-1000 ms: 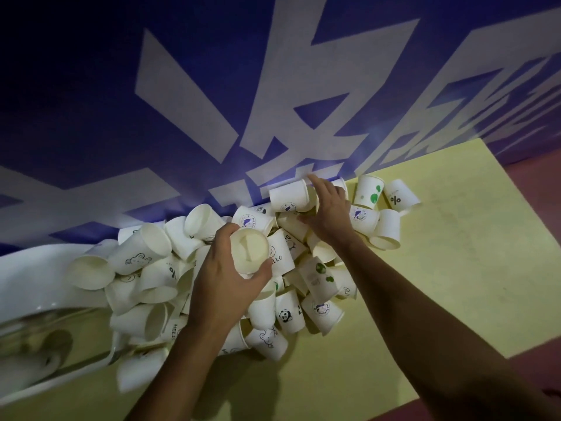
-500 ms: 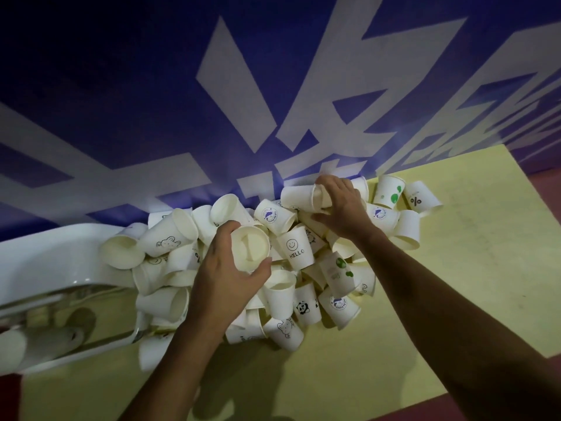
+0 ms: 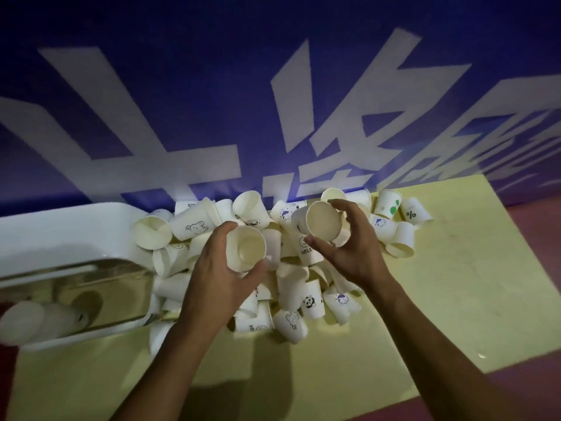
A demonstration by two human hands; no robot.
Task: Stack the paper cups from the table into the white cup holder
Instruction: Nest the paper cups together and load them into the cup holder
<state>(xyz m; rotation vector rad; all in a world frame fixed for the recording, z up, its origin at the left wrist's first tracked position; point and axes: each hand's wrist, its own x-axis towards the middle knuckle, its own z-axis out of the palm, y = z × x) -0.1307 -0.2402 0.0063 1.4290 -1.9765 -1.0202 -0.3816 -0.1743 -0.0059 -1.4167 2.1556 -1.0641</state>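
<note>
I have a paper cup in each hand, both held just above the heap. The left hand [image 3: 218, 278] has its thumb and fingers wrapped round the left cup [image 3: 246, 249], whose mouth faces the camera. The right hand [image 3: 355, 253] grips the right cup [image 3: 323, 221] between the thumb underneath and curled fingers over the top, its mouth also turned my way. The two cups are near each other but apart, so I judge the step in hand to be nesting one into the other. For that I would turn the right cup base-first, line it up with the open mouth on the left and press it home without crushing the thin wall. The nested cups would then go to the white cup holder [image 3: 60, 226], which lies at the left edge of the yellow table [image 3: 455, 284]. Some pale shapes in the holder's near end [image 3: 36, 320] may be cups already loaded, but they are too blurred for me to say. The heap of loose cups [image 3: 291, 323] spills right up against the holder. The bear-print cup [image 3: 194, 227] lies just beside its rim, so a low pass could scatter that cup and those around it. Behind the heap, cups press against the blue banner [image 3: 182, 101].
</note>
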